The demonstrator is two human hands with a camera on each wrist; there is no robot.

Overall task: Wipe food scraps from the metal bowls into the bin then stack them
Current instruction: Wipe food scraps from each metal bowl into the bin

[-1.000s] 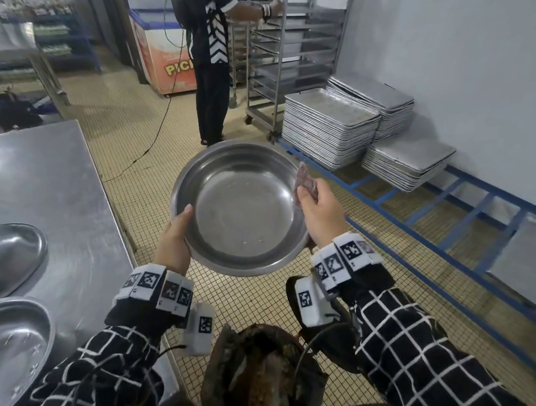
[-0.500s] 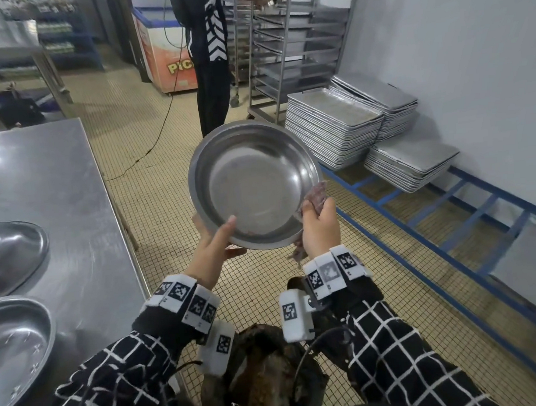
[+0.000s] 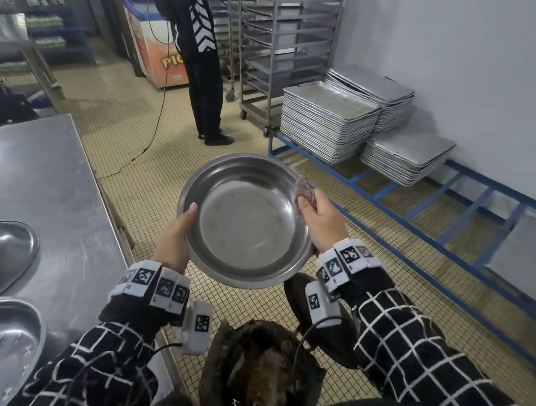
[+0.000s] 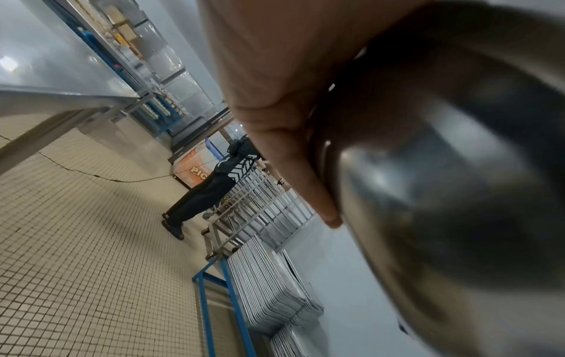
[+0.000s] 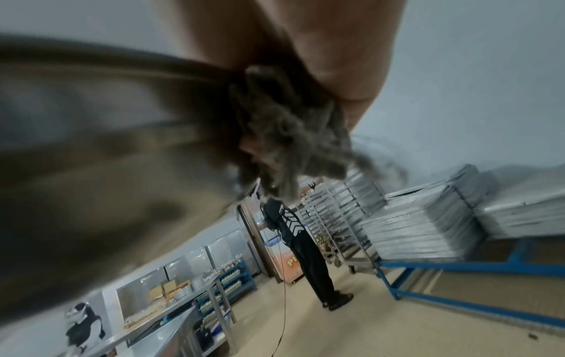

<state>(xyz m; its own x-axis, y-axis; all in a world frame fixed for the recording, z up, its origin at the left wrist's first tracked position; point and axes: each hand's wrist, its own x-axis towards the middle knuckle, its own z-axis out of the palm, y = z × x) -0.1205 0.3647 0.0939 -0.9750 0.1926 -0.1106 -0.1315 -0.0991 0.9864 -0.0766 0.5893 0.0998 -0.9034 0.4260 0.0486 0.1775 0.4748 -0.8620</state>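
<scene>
Two hands hold one metal bowl [image 3: 245, 220] in the air above the tiled floor [image 3: 123, 143], inside facing us, tilted a bit toward the camera. Our left hand [image 3: 175, 237] grips the bowl's left rim w/ thumb laid on the inner edge; the other fingers go behind the bowl, so we can't tell from the head view how they sit. Left wrist view shows the palm and one straight finger [image 4: 318, 193] pressed along the bowl's outer wall. Our right hand [image 3: 323, 221] grips the right rim and also pinches a crumpled greyish cloth [image 3: 305, 194] against it, approx. at the upper right edge; fingers curled round cloth and rim. Right wrist view: cloth bunched under the fingers, bowl blurred beside it.

Bin [image 3: 259, 374] sits below the bowl, near our body, w/ brownish scraps inside. Bowl interior looks mostly clean, a few small specks.

On our left, a steel table [image 3: 36, 174] carries two more metal bowls [image 3: 6, 249] at its near left edge, apart from the held one.

Farther off: another person [image 3: 203, 64] standing at a tray rack [image 3: 281, 43], stacks of metal trays [image 3: 327, 122] on a blue frame [image 3: 419, 211] along the right wall.
</scene>
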